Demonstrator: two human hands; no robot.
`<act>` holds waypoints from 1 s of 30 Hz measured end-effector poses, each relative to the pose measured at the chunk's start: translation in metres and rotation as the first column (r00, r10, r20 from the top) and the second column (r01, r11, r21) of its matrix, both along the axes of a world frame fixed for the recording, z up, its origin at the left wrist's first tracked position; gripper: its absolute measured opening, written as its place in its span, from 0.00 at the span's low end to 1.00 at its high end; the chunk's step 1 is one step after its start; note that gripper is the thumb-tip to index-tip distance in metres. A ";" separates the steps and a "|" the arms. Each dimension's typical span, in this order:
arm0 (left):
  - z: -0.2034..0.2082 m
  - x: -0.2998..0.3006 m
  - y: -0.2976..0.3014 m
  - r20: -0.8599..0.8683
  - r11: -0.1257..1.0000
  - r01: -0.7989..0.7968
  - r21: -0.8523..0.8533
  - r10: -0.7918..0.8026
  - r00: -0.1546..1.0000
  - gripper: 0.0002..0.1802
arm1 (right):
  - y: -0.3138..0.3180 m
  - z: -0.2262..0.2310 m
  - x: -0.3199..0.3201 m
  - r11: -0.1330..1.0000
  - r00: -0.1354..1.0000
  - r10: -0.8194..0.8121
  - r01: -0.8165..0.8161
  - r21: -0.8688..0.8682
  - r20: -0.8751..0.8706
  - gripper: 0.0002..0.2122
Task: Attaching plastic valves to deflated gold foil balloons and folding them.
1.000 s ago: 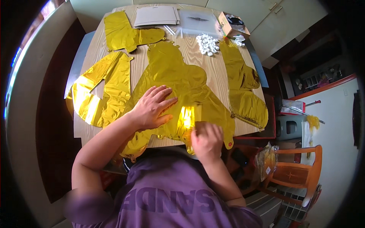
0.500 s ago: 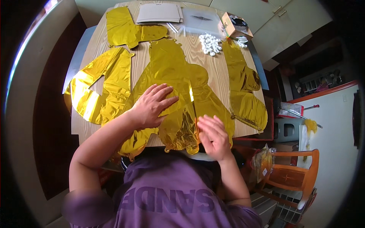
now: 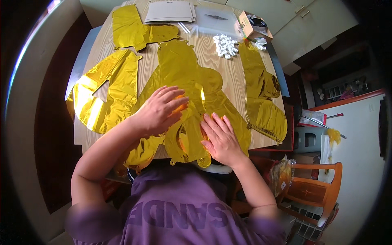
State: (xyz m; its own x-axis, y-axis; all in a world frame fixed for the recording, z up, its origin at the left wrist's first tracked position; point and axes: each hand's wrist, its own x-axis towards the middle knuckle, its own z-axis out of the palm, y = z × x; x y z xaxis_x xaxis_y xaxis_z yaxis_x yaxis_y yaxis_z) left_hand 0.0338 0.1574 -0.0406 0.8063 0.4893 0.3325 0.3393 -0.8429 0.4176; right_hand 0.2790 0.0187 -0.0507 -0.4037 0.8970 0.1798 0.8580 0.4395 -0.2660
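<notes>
Flat gold foil balloons lie spread over the wooden table. My left hand [image 3: 160, 109], fingers outstretched, hovers just above the middle foil balloon [image 3: 177, 61], its reflection showing in the foil. Flat on that same foil rests my right hand [image 3: 219, 136], palm down with fingers extended, to the right of my left hand. To the left lies a foil balloon with an opening [image 3: 122, 92], and beyond it an angular foil balloon [image 3: 130, 30]. A further foil balloon [image 3: 261, 98] lies along the table's right side. The middle balloon's lower end reaches the near edge, by my purple shirt.
At the far side are a stack of light boards [image 3: 169, 11], a clear plastic sheet [image 3: 216, 24], a pile of small white pieces [image 3: 225, 45] and an open box [image 3: 253, 27]. A wooden chair [image 3: 312, 185] stands beyond the table [image 3: 149, 77] at right.
My left hand has lifted slightly off the foil. My right hand has moved left and up from the foil's near right edge and now lies flat on it.
</notes>
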 end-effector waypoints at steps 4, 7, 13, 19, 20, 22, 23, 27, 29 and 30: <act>0.006 0.032 -0.012 0.082 0.961 0.275 0.031 -0.277 0.957 0.25 | 0.001 -0.002 0.002 0.999 1.000 -0.018 0.018 -0.052 -0.001 0.26; -0.014 0.047 -0.017 0.012 0.968 0.222 0.117 -0.225 0.974 0.24 | 0.002 -0.002 0.003 1.000 0.999 0.000 0.001 -0.022 0.039 0.26; -0.020 0.047 -0.006 0.012 0.965 0.242 0.102 -0.245 0.970 0.22 | -0.025 0.004 0.001 0.996 0.990 0.051 -0.040 -0.080 0.134 0.31; -0.024 0.043 -0.002 0.083 0.961 0.274 -0.034 -0.271 0.959 0.23 | -0.040 0.021 0.008 0.980 0.985 0.158 -0.149 -0.132 0.064 0.33; -0.024 0.040 0.000 0.106 0.957 0.285 -0.059 -0.278 0.955 0.23 | -0.030 0.028 0.013 0.969 0.981 0.192 -0.187 -0.164 0.011 0.33; -0.018 0.037 0.005 0.203 0.974 0.211 -0.077 -0.192 0.960 0.24 | 0.001 0.043 0.024 0.961 0.853 0.078 -0.203 -0.190 -0.516 0.29; -0.014 0.033 0.007 0.246 0.982 0.168 -0.089 -0.142 0.959 0.25 | 0.019 0.051 0.026 0.975 0.793 -0.030 -0.110 -0.192 -0.609 0.25; 0.005 0.014 0.021 0.007 0.991 -0.132 -0.026 0.132 0.991 0.29 | 0.110 0.046 0.041 0.947 0.838 -0.321 0.295 -0.129 -0.441 0.18; -0.010 0.007 0.020 -0.079 0.976 -0.216 0.016 0.217 0.973 0.32 | 0.143 0.024 0.041 0.897 0.867 -0.441 0.434 -0.083 -0.231 0.18; -0.013 0.006 0.019 -0.120 0.966 -0.255 0.037 0.258 0.959 0.33 | 0.152 0.018 0.038 0.879 0.869 -0.476 0.470 -0.076 -0.135 0.18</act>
State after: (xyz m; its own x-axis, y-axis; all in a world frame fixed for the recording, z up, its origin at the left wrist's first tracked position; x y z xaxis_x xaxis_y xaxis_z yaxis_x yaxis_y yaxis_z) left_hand 0.0399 0.1768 -0.0531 0.6898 0.6788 0.2517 0.5926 -0.7291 0.3423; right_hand 0.3175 0.1703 -0.0325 0.0990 0.9815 0.1636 0.9109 -0.0232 -0.4121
